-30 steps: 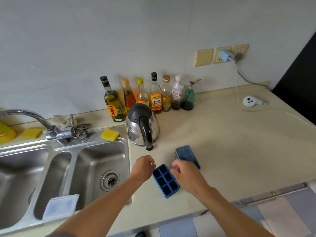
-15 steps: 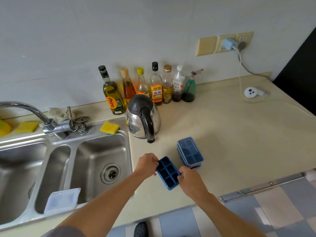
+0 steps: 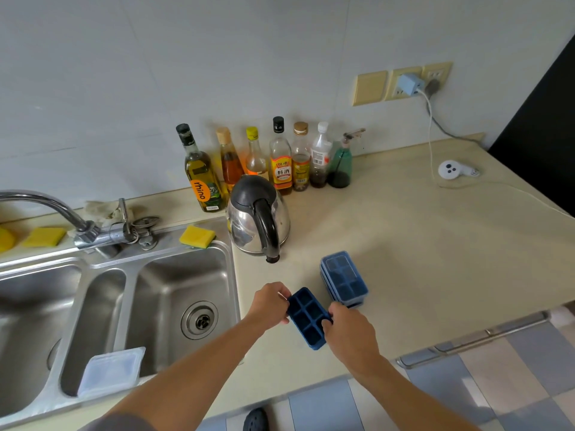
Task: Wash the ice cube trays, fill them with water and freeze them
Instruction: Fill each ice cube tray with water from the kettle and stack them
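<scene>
Grip: both hands pinch one open tray (image 3: 306, 315), a blue ice cube tray. The left hand (image 3: 270, 303) curls on its left long edge and the right hand (image 3: 351, 334) curls on its right edge, nearer the person.
Tray position: it sits over the counter (image 3: 420, 259), just right of the sink (image 3: 231, 275). It lies at a slant, its far end pointing away. Whether it rests on the counter or is raised just off it cannot be told.
Why held this way: a hand on each side probably keeps the soft tray level and under control for carrying to the sink.
Tray contents: six cells, two rows of three, all dark and apparently empty, with no water showing.
Stacked trays (image 3: 343, 278): more blue trays are piled just beside the held one, to its right and further back. A translucent lid covers the top one, and their contents cannot be seen.
Clear lid (image 3: 112, 370): a loose lid leans on the sink's front edge, likely set aside so the open tray can be washed.
Sink contents: the right basin shows a bare drain and no standing water.
Faucet (image 3: 46, 200): it arches over the left side, and no water can be seen running.
Sponge (image 3: 197, 236): a yellow sponge sits on the sink's back rim, within reach for washing.
Kettle (image 3: 258, 216): a steel kettle stands behind the trays, lid closed.
Bottles (image 3: 281, 157): a row of partly filled oil and sauce bottles stands against the wall.
Task stage: washing seems not yet begun.
</scene>
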